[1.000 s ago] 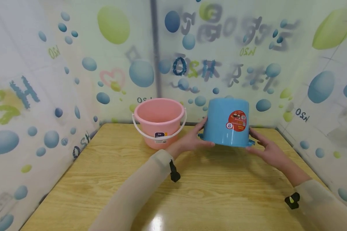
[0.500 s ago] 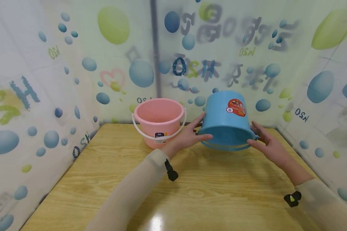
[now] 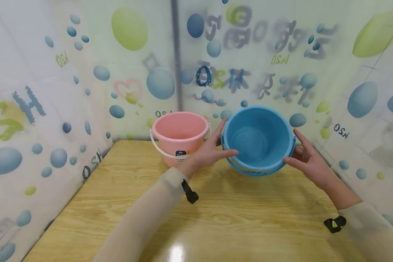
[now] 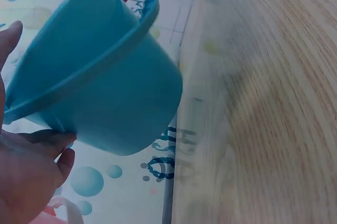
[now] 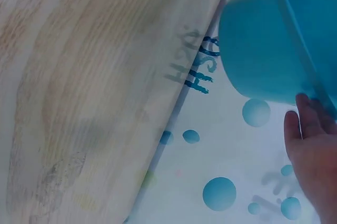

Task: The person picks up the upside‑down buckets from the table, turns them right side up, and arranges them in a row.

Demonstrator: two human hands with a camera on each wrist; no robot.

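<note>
A blue bucket [image 3: 258, 142] is held up between two hands, tilted so its mouth faces me and I look down to its bottom. My left hand [image 3: 206, 152] grips the left side of its rim, thumb at the front. On the opposite side my right hand [image 3: 309, 165] holds the rim, its thumb likewise in front. The blue handle hangs below the rim. Both wrist views show the bucket's outer wall [image 4: 131, 97] off the table, with left fingers [image 4: 60, 145] and right fingers [image 5: 308, 116] against it.
A pink bucket [image 3: 171, 145] with a white handle [image 3: 157, 147] stands upright on the wooden table [image 3: 222, 218], just left of the blue one and partly behind my left hand. Patterned curtains [image 3: 134, 72] close in the back and both sides.
The blue bucket has turned over from bottom up to mouth toward me, and its red sticker has gone out of sight. Both hands turned with it. The pink bucket stayed put.
</note>
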